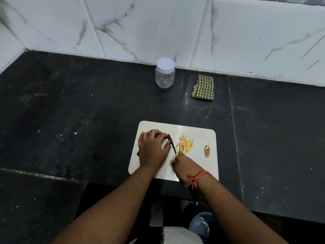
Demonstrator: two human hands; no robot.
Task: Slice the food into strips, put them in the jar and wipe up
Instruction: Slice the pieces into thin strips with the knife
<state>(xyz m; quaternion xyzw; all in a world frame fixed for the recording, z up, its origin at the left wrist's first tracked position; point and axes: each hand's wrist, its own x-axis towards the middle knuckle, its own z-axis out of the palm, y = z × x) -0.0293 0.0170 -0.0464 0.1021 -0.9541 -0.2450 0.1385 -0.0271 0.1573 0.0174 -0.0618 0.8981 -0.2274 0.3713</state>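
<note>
Head view is showing me a dark stone counter [88, 111] against a white marbled tile wall [158, 23]. I am seeing a pale cutting board [202, 166] lying flat near the counter's front edge. The left hand [152, 149] is resting on the board's left part, its fingers [154, 134] curling down over a piece of food that I cannot make out beneath them. The right hand [184, 169] is gripping a knife [173, 146] by a yellow handle, of which only the tip is showing at the fist. The dark blade is angling up and left, its far end lying just beside the left fingertips. A red thread band [199, 177] is circling the right wrist.

A loose heap of yellow strips [186, 144] is lying on the board just right of the blade. A brownish offcut [207, 150] is sitting apart near the board's right edge.

A clear jar [165, 75] with a white lid [165, 65] in place is standing upright at the back, near the wall, well apart from the board. A folded green checked cloth [203, 87] is lying near the jar, to its right.
</note>
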